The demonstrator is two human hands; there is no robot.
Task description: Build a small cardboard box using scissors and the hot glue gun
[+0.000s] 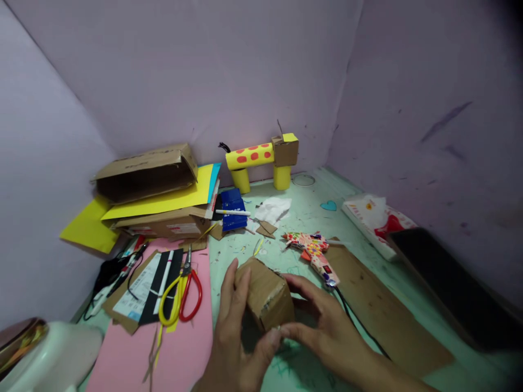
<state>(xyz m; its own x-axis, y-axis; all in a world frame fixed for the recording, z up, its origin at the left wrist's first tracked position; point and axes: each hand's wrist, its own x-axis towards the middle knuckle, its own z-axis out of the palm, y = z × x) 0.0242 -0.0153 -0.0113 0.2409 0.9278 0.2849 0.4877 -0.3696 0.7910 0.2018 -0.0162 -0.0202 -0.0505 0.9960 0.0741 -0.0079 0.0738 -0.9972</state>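
Observation:
Both my hands hold a small cardboard box (267, 294) just above the green table. My left hand (237, 332) wraps its near left side, fingers up along the face and thumb at the lower corner. My right hand (322, 321) grips the right side, its fingers curled round the box's edge. A glue gun (314, 251) wrapped in patterned paper lies right behind the box, its black cord running under my right wrist. Yellow and red scissors (182, 296) rest on a pink sheet (163, 348) to the left.
A yellow cardboard animal with red spots (261, 158) stands by the back wall. Stacked cardboard boxes and yellow paper (155, 196) fill the left. A blue box (232, 209) with a white pen, a tissue pack (376, 218), a brown board (376, 305) and a dark slab (449, 283) lie around.

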